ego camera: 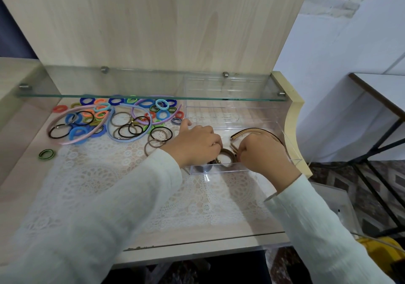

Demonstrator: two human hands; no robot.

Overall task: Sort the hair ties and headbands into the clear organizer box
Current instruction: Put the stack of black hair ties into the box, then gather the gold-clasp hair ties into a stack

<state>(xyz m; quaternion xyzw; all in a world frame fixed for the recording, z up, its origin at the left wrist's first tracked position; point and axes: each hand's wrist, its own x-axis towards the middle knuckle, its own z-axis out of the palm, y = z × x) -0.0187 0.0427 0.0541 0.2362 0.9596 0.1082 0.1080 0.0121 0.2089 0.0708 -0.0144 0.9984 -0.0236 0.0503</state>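
Note:
The clear organizer box [230, 112] stands at the right of the desk, under a glass shelf. Both my hands reach into its near end. My left hand [196, 144] has its fingers curled down over brown hair ties [228, 154] in the box's front compartment. My right hand [262, 152] curls round the near end of a tan and dark headband [252, 131] lying in the box. To the left lies a heap of colourful hair ties [114, 112] with a pink headband [65, 117], a blue headband [131, 138] and a lilac headband [168, 118].
A green hair tie [46, 154] lies alone at the left on the lace mat [131, 196]. The glass shelf [151, 96] overhangs the back of the desk. A raised wooden side panel [294, 126] borders the box on the right.

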